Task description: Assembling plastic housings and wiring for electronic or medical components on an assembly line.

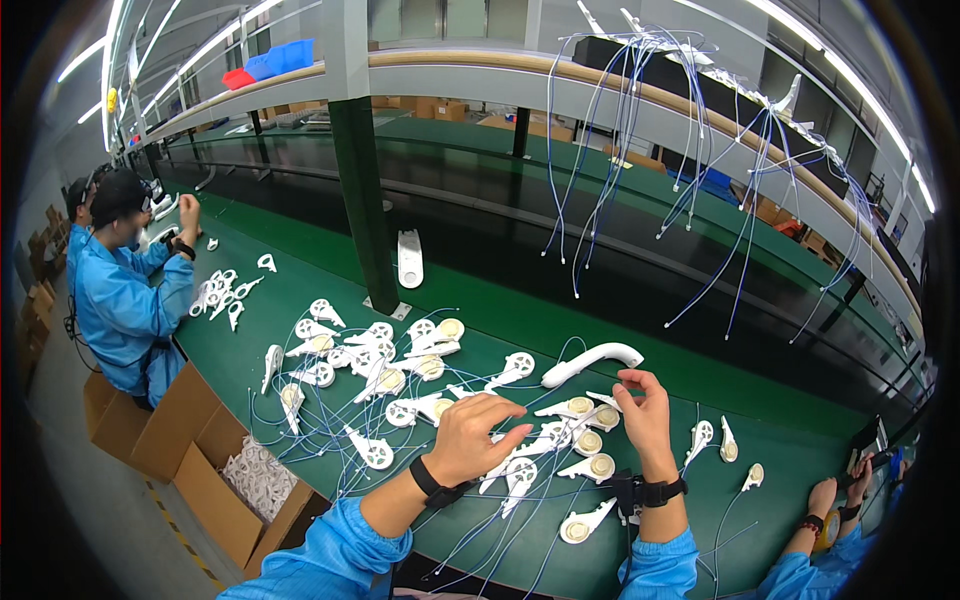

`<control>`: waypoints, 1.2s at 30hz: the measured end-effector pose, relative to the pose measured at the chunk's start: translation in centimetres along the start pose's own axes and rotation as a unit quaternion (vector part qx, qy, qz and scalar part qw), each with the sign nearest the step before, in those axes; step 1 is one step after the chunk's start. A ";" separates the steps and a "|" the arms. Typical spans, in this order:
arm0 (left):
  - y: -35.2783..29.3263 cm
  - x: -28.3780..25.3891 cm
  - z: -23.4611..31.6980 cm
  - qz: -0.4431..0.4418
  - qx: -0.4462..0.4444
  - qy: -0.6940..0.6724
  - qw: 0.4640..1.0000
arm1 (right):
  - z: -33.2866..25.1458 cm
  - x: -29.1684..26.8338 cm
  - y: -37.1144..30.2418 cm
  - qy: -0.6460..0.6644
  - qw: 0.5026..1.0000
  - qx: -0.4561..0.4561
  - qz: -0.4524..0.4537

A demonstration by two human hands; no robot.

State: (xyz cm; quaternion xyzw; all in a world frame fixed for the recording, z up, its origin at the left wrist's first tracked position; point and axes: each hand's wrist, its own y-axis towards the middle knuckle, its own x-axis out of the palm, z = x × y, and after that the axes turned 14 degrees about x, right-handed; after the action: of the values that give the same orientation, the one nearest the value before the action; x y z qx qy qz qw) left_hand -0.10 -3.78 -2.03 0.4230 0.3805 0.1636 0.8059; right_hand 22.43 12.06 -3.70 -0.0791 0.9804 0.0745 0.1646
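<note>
My left hand [473, 436] is over the pile in the middle of the bench, its fingers bent and the thumb apart, with nothing visible between them. To its right, my right hand [645, 415] is raised with bent fingers slightly apart; no held thing shows. Its fingertips are close to a curved white handle-shaped piece [595, 364] and the tip of a white part. Below and between the hands lie several white plastic parts with round cream discs [589, 442] and thin blue cords. More white wheel-ended parts [375, 452] with tangled cords spread left of my left hand.
A cardboard box [235, 500] of small white pieces stands at the bench's left edge. A green post [362, 200] rises beyond the pile. Blue-white cords [625, 130] hang from the shelf overhead. Co-workers in blue [130, 290] work at left; another person's hands [825, 500] are at right.
</note>
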 end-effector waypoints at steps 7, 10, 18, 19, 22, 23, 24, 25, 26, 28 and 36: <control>-0.1 0.0 -0.1 -0.003 -0.003 -0.003 1.000 | -1.4 0.1 -0.9 -0.150 0.986 -0.017 -0.068; 0.0 0.0 0.0 -0.006 -0.004 -0.004 1.000 | -2.3 0.8 -1.6 -0.141 0.981 -0.040 -0.124; -0.1 -0.3 0.0 -0.005 -0.020 -0.006 1.000 | -4.3 5.1 -2.4 -0.273 0.910 -0.122 -0.287; 0.0 -0.2 0.0 -0.002 -0.018 -0.009 1.000 | -3.4 5.7 -1.7 -0.287 0.903 -0.169 -0.273; -0.1 0.1 -0.4 0.005 -0.014 -0.012 1.000 | -2.9 5.3 -0.6 -0.293 0.919 -0.140 -0.223; -0.3 0.1 -0.6 0.005 -0.014 -0.010 1.000 | -3.6 5.2 -0.5 -0.277 0.941 -0.075 -0.180; -0.4 0.1 -0.7 0.010 -0.008 -0.007 1.000 | -3.9 4.8 -0.1 -0.324 0.933 -0.081 -0.136; -0.4 0.0 -0.8 0.011 -0.011 -0.004 1.000 | -3.2 4.5 0.2 -0.287 0.949 -0.098 -0.090; -0.4 -0.1 -0.7 0.008 -0.009 -0.001 1.000 | -3.5 3.8 0.2 -0.247 0.961 -0.082 -0.090; -0.5 -0.3 -0.4 0.004 -0.009 0.001 1.000 | -3.6 2.5 -0.1 -0.193 0.974 -0.096 -0.064; -0.4 0.2 -0.3 -0.007 -0.005 0.009 1.000 | -0.9 -3.0 -0.6 -0.291 0.950 -0.094 -0.057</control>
State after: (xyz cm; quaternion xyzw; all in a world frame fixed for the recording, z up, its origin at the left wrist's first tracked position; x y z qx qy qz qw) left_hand -0.21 -3.70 -2.60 0.4145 0.3900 0.1636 0.8058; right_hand 25.06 11.73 -1.92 -0.1252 0.8723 0.1765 0.4384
